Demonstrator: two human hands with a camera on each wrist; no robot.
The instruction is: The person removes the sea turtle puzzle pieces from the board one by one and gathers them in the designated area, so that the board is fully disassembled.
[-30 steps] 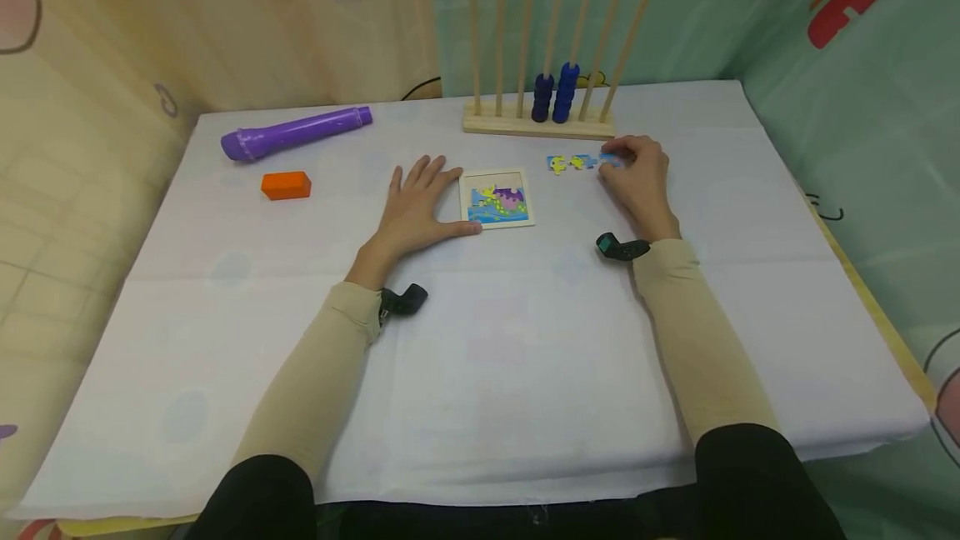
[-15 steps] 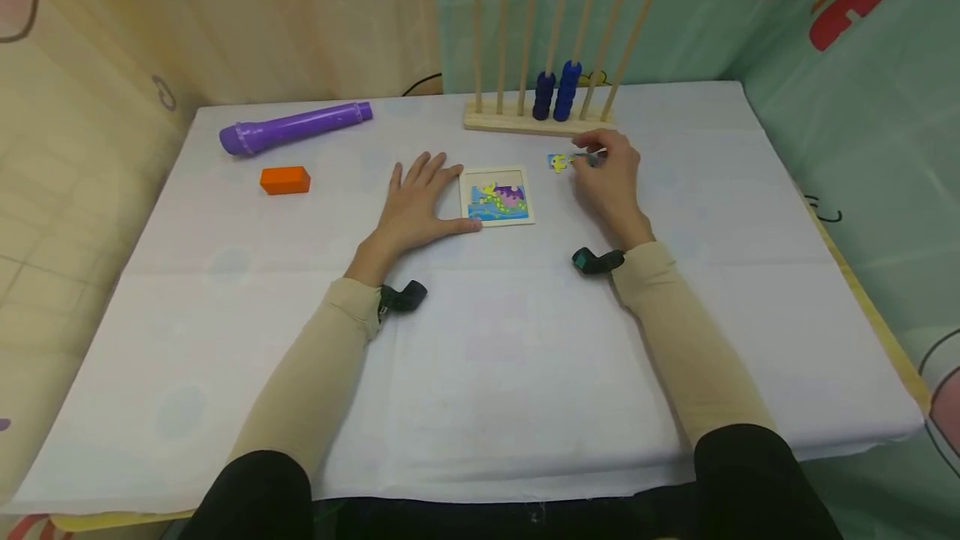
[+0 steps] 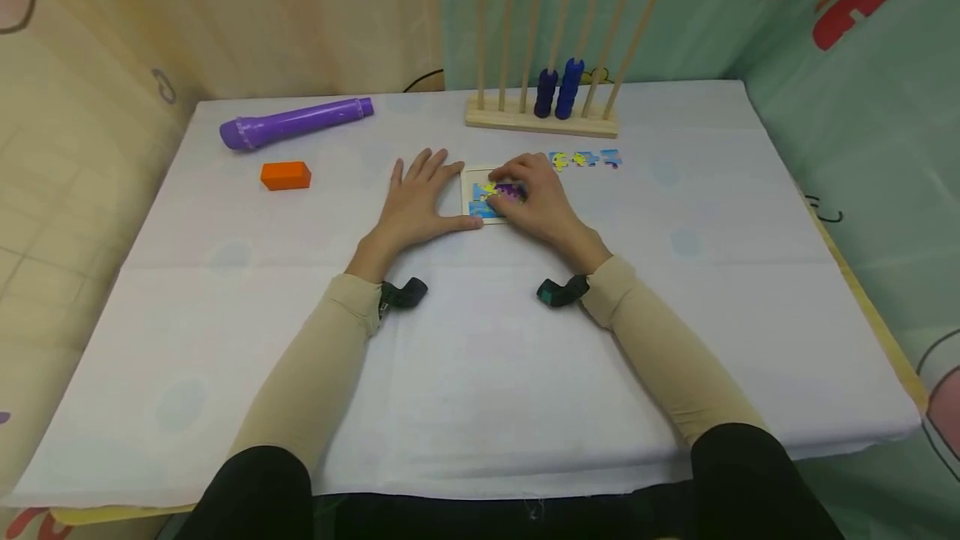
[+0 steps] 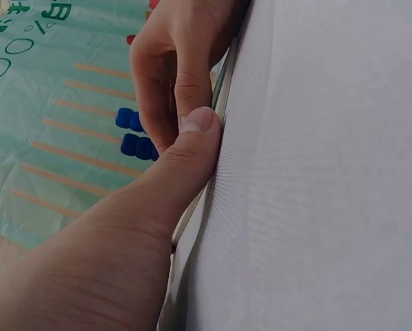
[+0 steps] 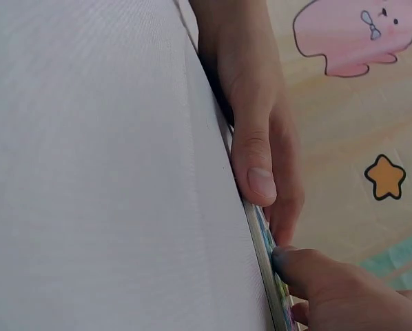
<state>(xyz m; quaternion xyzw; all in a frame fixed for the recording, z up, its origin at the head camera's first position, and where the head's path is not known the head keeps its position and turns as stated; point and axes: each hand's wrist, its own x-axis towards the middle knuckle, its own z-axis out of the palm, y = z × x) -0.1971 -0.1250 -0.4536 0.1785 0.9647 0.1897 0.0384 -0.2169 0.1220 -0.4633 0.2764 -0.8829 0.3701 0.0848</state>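
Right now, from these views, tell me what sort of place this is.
Probably a children's play corner: a puzzle and a bead rack on a table, with cartoon-print curtains around it.

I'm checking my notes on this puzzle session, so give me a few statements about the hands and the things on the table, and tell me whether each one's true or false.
1. The right hand is over the puzzle. True.
2. All the pieces are in the puzzle. False: some loose pieces lie to its right, near the rack.
3. The left hand is at the puzzle's left side, fingers spread. True.
4. The block and the microphone lie left of the puzzle. True.
5. The block is blue. False: it is orange.
6. Every peg of the rack holds beads. False: only two pegs hold beads.
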